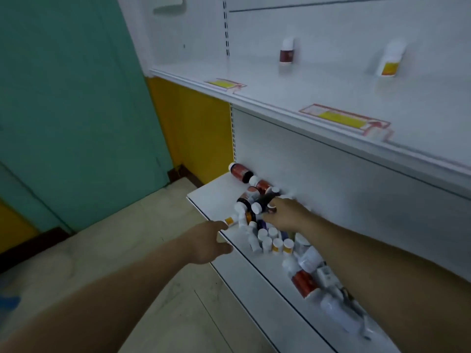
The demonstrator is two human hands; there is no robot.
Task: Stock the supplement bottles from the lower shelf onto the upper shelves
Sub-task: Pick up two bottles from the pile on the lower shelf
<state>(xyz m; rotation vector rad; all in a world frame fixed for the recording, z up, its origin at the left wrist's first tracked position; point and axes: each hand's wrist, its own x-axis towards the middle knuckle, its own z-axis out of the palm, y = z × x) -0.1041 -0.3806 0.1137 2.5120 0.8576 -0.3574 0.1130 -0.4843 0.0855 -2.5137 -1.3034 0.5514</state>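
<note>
Item: one person, two arms in view.
- Left forearm (114, 296): bare to the wrist.
- Right forearm (382, 258): bare to the wrist.
- Left hand (206, 244): bare.
- Right hand (285, 215): bare.
- Finer detail on the fingers: blurred.

I seem to be working in a shop: above the dark bottle (263, 203) my right hand (286, 215) grips, a white display shelf (293, 94) bears yellow price tags (341, 119) along its front edge, a slotted upright (226, 29) rises behind, and supplement bottles (276, 242) lie heaped around the grip.
</note>
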